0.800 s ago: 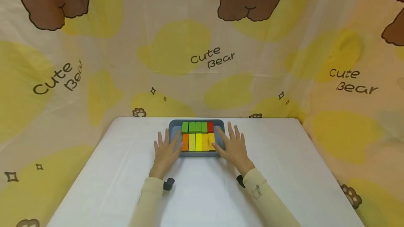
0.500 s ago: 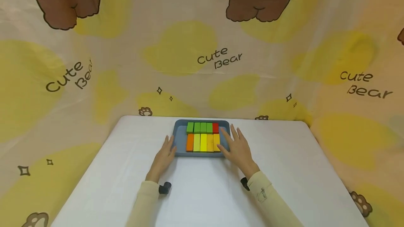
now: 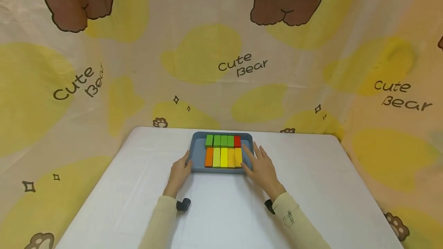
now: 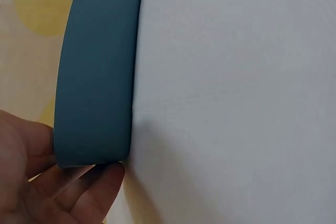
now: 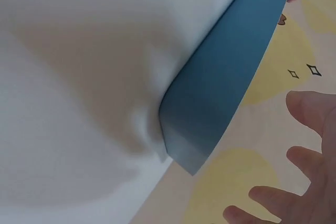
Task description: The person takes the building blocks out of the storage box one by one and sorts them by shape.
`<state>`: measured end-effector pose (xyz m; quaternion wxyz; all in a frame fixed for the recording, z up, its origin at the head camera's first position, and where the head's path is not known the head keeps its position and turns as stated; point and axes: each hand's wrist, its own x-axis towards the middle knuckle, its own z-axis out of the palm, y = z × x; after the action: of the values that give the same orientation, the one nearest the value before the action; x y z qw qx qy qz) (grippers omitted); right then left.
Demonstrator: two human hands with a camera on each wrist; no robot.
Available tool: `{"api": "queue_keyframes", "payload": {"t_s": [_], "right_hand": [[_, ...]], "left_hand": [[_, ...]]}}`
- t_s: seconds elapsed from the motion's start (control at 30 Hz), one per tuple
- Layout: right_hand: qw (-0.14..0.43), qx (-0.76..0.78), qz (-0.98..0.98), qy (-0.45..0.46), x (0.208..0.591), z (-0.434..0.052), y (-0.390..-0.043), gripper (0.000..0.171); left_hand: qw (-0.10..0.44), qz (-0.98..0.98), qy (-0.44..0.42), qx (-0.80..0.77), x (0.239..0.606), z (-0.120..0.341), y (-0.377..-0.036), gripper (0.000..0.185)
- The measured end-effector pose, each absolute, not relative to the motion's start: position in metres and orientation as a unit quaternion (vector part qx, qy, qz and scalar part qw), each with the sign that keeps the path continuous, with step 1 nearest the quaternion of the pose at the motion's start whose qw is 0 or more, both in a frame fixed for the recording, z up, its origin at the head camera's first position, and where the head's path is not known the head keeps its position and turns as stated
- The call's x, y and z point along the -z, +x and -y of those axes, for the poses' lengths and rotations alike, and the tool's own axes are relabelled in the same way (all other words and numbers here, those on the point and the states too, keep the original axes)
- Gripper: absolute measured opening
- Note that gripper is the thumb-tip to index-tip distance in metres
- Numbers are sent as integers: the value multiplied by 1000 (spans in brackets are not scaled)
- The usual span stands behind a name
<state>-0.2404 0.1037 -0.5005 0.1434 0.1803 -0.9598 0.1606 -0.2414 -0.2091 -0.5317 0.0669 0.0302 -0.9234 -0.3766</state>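
White cloth covers the table (image 3: 225, 210), and both cream sleeves (image 3: 292, 222) reach forward over it from the near edge, each with a dark wrist mount. Further out sits a blue tray (image 3: 196, 156) near the table's far edge, roughly centred. Inside it lie two rows of blocks: the near row has an orange block (image 3: 209, 157) on the left and four yellow blocks (image 3: 223, 157) beside it, packed side to side; the far row has four green blocks (image 3: 219, 140) and a red block (image 3: 237, 141) at the right end. Behind the table hangs a backdrop (image 3: 221, 57) printed with yellow patches, brown bears and the words "Cute Bear". Nothing stands between the hands and the tray.

The left hand (image 3: 180, 172) rests against the tray's near-left corner, fingers loosely curled at the wall; the left wrist view shows fingertips (image 4: 100, 182) touching the tray's lower edge, with no closed grasp visible. The right hand (image 3: 262, 166) lies flat with fingers straight and spread, along the tray's right wall, its fingertips reaching toward the red block. It grasps nothing; in the right wrist view its fingers (image 5: 310, 111) hang apart from the tray's underside.
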Motion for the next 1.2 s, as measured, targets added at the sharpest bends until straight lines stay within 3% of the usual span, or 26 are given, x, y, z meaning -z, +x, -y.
{"api": "queue_keyframes", "payload": {"t_s": [0.47,0.97,1.2], "right_hand": [[130,-176,959,183,509,-101,-238,65],[155,-171,954,190,511,-102,-236,63],[100,-199,960,167,508,-99,-235,64]], "left_hand": [[63,924,44,374,528,212,-243,53],[59,924,38,375,532,206,-230,53],[73,927,27,366,532,202,-216,52]]}}
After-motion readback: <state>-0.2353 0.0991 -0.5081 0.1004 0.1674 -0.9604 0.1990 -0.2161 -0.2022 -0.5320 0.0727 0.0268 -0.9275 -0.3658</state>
